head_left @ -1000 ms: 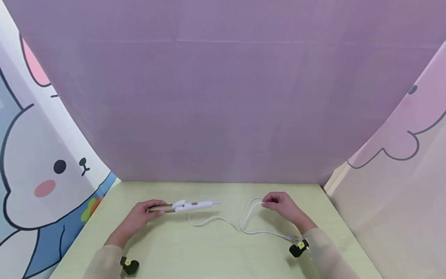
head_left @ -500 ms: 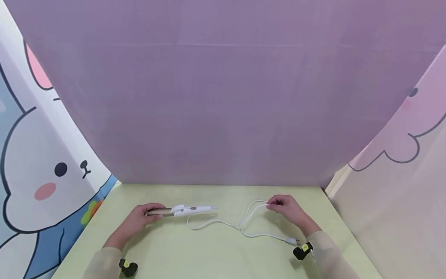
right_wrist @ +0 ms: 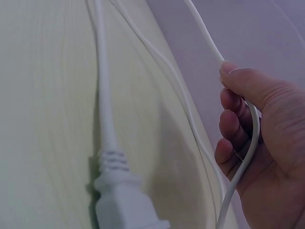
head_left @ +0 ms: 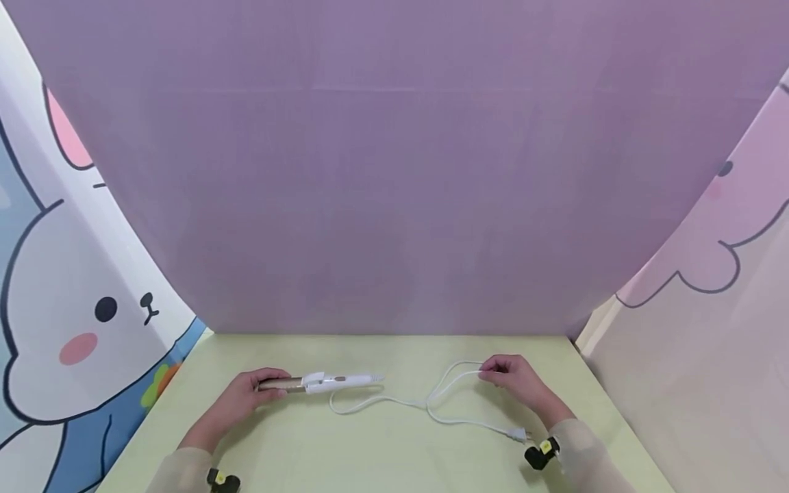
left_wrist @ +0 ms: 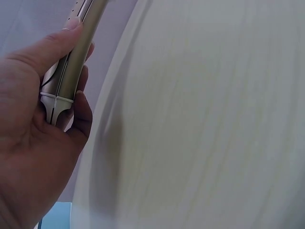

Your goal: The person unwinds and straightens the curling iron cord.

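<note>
My left hand (head_left: 237, 407) grips a hair straightener (head_left: 342, 384) by its gold barrel end, thumb on one side and fingers round the other. In the left wrist view the barrel (left_wrist: 78, 62) shows a lengthwise split and a pale tip. Its white handle points right, close over the table. A white power cord (right_wrist: 206, 29) trails from the handle and crosses itself mid-table. My right hand (head_left: 524, 387) pinches a loop of that cord between thumb and forefinger; the strand runs down past the palm. The white plug (right_wrist: 124, 205) lies on the table, nearer my right wrist.
The pale wood-grain table (head_left: 370, 452) ends at a purple backdrop (head_left: 394, 205). A cartoon-printed curtain (head_left: 55, 287) hangs at left and a pink and cream one (head_left: 709, 356) at right. Small black cameras (head_left: 542, 453) sit on both wrists.
My right hand has moved to the right, drawing the cord's loop out with it. The left hand keeps hold of the straightener almost in place. The head view has tilted up slightly.
</note>
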`<state>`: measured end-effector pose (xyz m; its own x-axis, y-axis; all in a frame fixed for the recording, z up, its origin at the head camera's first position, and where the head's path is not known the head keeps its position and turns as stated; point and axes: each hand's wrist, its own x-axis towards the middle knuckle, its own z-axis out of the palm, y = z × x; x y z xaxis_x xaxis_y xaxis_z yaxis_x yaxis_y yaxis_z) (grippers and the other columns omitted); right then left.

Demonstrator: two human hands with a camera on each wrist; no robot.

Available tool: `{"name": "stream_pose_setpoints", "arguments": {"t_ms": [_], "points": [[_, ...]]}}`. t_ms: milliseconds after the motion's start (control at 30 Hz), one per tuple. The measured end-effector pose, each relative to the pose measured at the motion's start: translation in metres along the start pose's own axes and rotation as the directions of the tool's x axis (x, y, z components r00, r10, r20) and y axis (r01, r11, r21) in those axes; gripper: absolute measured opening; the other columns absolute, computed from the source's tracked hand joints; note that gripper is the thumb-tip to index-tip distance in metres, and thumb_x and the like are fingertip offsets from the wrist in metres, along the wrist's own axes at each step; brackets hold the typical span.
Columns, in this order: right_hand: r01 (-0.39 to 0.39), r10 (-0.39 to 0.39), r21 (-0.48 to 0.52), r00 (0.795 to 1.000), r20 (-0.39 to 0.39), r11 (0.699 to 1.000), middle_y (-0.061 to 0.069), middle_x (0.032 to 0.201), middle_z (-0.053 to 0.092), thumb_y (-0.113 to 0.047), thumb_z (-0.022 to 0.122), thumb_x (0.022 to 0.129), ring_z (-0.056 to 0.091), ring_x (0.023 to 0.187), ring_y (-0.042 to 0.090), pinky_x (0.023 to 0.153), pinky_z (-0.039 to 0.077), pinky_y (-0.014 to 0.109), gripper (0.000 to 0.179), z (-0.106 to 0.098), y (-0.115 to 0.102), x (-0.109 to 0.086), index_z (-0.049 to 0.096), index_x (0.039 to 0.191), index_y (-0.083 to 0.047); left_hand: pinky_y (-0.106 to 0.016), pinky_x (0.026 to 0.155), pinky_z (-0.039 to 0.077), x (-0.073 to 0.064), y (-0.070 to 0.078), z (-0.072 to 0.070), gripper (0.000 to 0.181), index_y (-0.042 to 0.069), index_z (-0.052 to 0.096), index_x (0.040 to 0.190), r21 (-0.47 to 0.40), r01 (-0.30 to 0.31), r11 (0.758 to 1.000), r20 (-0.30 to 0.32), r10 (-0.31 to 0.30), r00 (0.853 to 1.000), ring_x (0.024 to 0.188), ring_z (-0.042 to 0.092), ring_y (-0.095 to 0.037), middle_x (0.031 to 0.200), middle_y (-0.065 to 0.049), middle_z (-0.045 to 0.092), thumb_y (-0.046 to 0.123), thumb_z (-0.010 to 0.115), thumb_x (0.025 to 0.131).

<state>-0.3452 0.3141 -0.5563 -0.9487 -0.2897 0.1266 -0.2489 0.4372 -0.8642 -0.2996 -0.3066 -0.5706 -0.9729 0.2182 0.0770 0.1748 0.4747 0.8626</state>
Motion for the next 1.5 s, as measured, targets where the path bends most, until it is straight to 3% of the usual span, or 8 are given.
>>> {"name": "stream_pose_setpoints", "arguments": {"t_ms": [367, 667, 833, 1200, 1500], "points": [[-0.026, 0.026, -0.01, 0.999, -0.02, 1.0, 0.009, 0.09, 0.074, -0.012, 0.084, 0.1, 0.059, 0.074, 0.011, 0.064, 0.051, 0.026, 0.011, -0.001, 0.014, 0.001, 0.082, 0.105, -0.002, -0.027, 0.096, 0.052, -0.002, -0.007, -0.005, 0.031, 0.01, 0.08, 0.129, 0.075, -0.005, 0.997, -0.027, 0.007, 1.0, 0.116, 0.067, -0.021, 0.128, -0.007, 0.078, 0.019, 0.086, 0.099], [0.003, -0.007, -0.147, 1.0, -0.027, 0.989, 0.003, 0.1, 0.079, -0.012, 0.085, 0.099, 0.066, 0.09, 0.011, 0.083, 0.051, 0.025, 0.005, -0.007, 0.012, 0.01, 0.084, 0.101, -0.008, -0.026, 0.1, 0.052, 0.006, 0.0, -0.01, 0.031, 0.015, 0.079, 0.127, 0.084, -0.008, 0.996, -0.014, 0.01, 1.0, 0.116, 0.068, -0.019, 0.126, -0.003, 0.078, 0.019, 0.088, 0.097], [-0.001, -0.004, -0.215, 1.0, -0.024, 0.977, -0.001, 0.101, 0.079, -0.016, 0.086, 0.098, 0.067, 0.092, 0.011, 0.086, 0.051, 0.027, 0.005, -0.007, 0.011, 0.006, 0.084, 0.099, -0.012, -0.028, 0.1, 0.053, 0.004, 0.003, -0.009, 0.03, 0.016, 0.079, 0.127, 0.105, -0.017, 0.994, -0.001, 0.018, 1.0, 0.118, 0.068, -0.021, 0.127, -0.002, 0.077, 0.018, 0.087, 0.098], [0.023, -0.026, -0.18, 1.0, -0.015, 0.983, 0.006, 0.103, 0.08, -0.009, 0.086, 0.097, 0.069, 0.094, 0.013, 0.083, 0.052, 0.023, 0.007, -0.003, 0.012, 0.008, 0.083, 0.103, -0.006, -0.037, 0.1, 0.055, -0.004, 0.011, -0.011, 0.028, 0.014, 0.08, 0.126, 0.183, -0.029, 0.983, -0.021, 0.033, 0.999, 0.116, 0.069, -0.025, 0.127, -0.006, 0.077, 0.017, 0.087, 0.098], [-0.012, 0.011, -0.175, 1.0, -0.003, 0.984, 0.004, 0.102, 0.077, -0.01, 0.086, 0.098, 0.069, 0.092, 0.016, 0.082, 0.056, 0.027, 0.009, 0.002, 0.015, 0.0, 0.082, 0.105, -0.007, -0.046, 0.107, 0.053, -0.014, 0.003, -0.007, 0.034, 0.013, 0.079, 0.13, 0.192, -0.03, 0.981, 0.0, 0.031, 1.0, 0.123, 0.068, -0.029, 0.132, -0.006, 0.076, 0.018, 0.087, 0.097]]}}
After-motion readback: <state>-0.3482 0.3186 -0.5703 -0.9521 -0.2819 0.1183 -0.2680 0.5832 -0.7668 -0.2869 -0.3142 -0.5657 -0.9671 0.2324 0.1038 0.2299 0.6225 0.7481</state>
